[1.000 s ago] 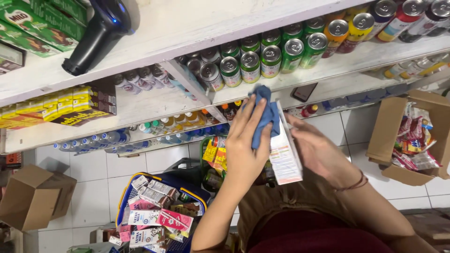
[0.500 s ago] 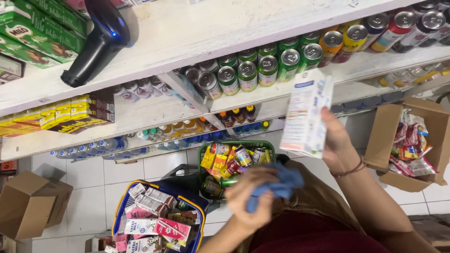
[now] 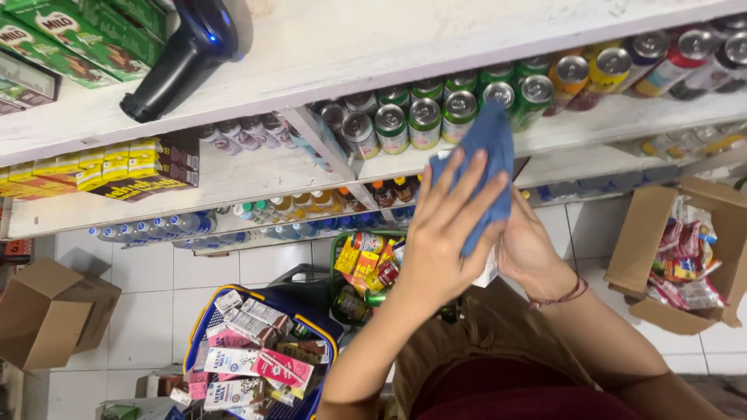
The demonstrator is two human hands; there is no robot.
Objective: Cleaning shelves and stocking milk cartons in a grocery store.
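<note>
Counts: hands, two: left [image 3: 443, 241], right [image 3: 529, 249]. Blue cloth [image 3: 486, 167], one. Cardboard boxes, two: [image 3: 47, 315], [image 3: 692, 257]. Baskets, two: blue [image 3: 257, 354], green [image 3: 366, 272]. Black scanner [image 3: 183, 58], one.

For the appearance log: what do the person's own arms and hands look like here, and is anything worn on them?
Both forearms are bare, with no sleeves and no gloves showing. The left hand has no ring or watch that can be seen. The right hand is mostly hidden; its wrist carries a thin dark red bracelet. No other markings show.
</note>
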